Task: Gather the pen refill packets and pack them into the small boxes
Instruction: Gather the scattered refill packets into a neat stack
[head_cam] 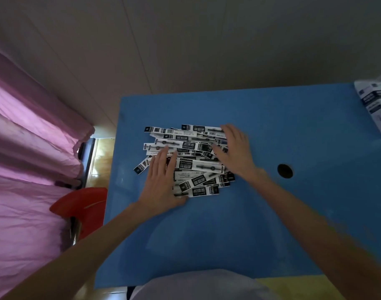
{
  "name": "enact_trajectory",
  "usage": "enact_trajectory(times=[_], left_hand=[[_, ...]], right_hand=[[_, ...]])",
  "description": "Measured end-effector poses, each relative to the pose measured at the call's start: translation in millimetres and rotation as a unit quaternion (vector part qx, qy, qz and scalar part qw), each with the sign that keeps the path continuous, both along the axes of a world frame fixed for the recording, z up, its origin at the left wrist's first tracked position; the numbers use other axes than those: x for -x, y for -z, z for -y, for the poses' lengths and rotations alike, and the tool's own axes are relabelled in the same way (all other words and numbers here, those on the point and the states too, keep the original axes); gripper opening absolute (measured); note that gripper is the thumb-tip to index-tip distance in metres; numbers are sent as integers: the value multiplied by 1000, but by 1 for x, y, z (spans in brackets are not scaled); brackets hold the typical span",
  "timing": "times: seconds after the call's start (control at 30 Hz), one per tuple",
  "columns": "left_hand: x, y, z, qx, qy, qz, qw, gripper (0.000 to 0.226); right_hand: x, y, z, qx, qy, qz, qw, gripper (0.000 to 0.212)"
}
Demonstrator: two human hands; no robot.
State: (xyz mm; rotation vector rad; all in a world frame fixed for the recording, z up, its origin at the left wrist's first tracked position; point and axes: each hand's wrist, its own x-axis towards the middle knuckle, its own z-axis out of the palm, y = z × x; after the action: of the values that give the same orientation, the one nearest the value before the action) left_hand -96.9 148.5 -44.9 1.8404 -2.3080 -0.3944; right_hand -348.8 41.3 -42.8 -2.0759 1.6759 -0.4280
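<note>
Both forearms reach over a smooth blue table [206, 234]. Left hand [161, 182] and right hand [235, 150] lie flat, fingers straight, on a loose pile of thin, glossy black-and-white packets [191, 148] at mid-table. Fingers cover part of the pile. Printed boxes [375, 102] sit at the far right corner, cropped by the frame edge.

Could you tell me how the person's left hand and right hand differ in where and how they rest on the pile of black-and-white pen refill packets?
The left hand lies on the pile's near left part, fingers pointing away from the person; the right hand lies on its far right part, fingers angled leftward. The left hand shows sharply; the right hand is slightly blurred. Both rest flat, fingers straight, on the pile of black-and-white pen refill packets on the blue table.
</note>
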Motion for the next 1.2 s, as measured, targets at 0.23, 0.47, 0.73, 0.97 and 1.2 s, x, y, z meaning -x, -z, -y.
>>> enact_trajectory(times=[0.23, 0.47, 0.73, 0.97, 1.2], left_hand=[[10, -7, 43, -38, 55, 107, 992, 148], [6, -12, 77, -45, 68, 160, 984, 159], [11, -24, 119, -120, 136, 223, 958, 162], [10, -21, 119, -99, 165, 213, 958, 142], [17, -23, 113, -92, 149, 175, 969, 89]], right_hand=[[-38, -4, 52, -45, -171, -118, 977, 68], [-45, -19, 52, -54, -247, -178, 951, 65], [-30, -17, 42, -98, -263, -158, 947, 90], [-9, -16, 21, -85, -257, -259, 927, 146], [-16, -11, 3, -52, -236, -232, 942, 114]])
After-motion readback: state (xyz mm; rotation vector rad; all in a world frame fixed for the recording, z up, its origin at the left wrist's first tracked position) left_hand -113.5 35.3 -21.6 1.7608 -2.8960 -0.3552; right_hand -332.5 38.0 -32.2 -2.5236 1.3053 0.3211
